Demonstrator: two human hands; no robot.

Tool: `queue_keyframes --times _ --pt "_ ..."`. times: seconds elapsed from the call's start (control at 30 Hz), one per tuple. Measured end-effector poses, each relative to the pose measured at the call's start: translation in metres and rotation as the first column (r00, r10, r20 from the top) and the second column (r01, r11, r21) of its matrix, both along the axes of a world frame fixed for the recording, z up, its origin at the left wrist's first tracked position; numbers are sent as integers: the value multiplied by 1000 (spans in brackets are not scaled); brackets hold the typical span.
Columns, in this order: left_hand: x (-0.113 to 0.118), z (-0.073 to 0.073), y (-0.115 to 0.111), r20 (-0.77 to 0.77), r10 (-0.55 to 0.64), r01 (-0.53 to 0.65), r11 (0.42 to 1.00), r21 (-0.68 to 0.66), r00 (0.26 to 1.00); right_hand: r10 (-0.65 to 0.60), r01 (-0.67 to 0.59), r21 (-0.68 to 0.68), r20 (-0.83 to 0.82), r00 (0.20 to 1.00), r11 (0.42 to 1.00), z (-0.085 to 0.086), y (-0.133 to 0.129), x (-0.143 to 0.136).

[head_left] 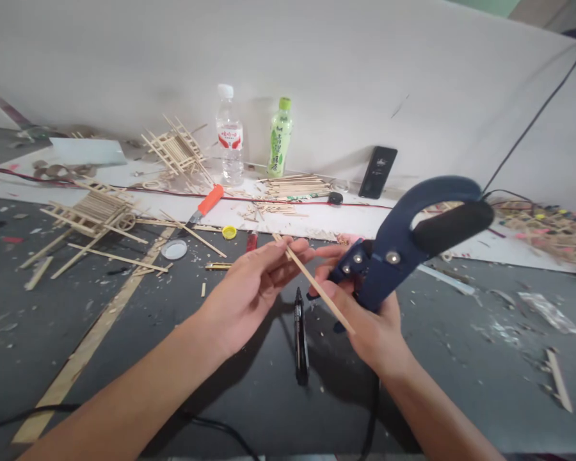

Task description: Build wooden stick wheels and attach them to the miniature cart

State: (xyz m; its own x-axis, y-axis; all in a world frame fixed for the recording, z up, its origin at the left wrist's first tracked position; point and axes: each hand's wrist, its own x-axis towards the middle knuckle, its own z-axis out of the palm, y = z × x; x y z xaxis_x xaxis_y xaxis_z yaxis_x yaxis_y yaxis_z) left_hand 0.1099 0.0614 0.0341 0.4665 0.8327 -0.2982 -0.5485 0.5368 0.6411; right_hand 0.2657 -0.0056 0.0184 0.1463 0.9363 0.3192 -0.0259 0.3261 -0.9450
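Pale wooden stick (317, 286), pinched by fingers of left hand (252, 285); blue tool (388, 272), clasped by fingers of right hand (372, 326). Step: apparently positioning stick; next calls for steady grip.

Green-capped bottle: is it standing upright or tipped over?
Upright: the green-capped bottle stands on its base, with its cap at the top.

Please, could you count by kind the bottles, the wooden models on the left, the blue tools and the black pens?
Clear plastic bottle, green plastic bottle: 2
Front pale wooden stick model, rear pale wooden stick model: 2
Blue tool with black grip: 1
Black marker pen: 1
Total: 6
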Motion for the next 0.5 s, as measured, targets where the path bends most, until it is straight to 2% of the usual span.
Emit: queue_keyframes --times 0.07,0.13,0.37,0.5 --pt "5 -4 -7 13 -63 63 998 2 998 -72 66 43 154 985 997 -3 2 -1" --pt "9 -7 -13 45 -80 79 997 27 996 -106 91 74 237 966 993 -7 4 -3" --pt "12 -9 -20 107 -20 23 999 -26 994 -185 152 154 232 955 976 -14 8 -6" --pt "11 -11 -20 130 -85 88 996 -17 988 -205 156 191 267 942 969 -13 6 -8"
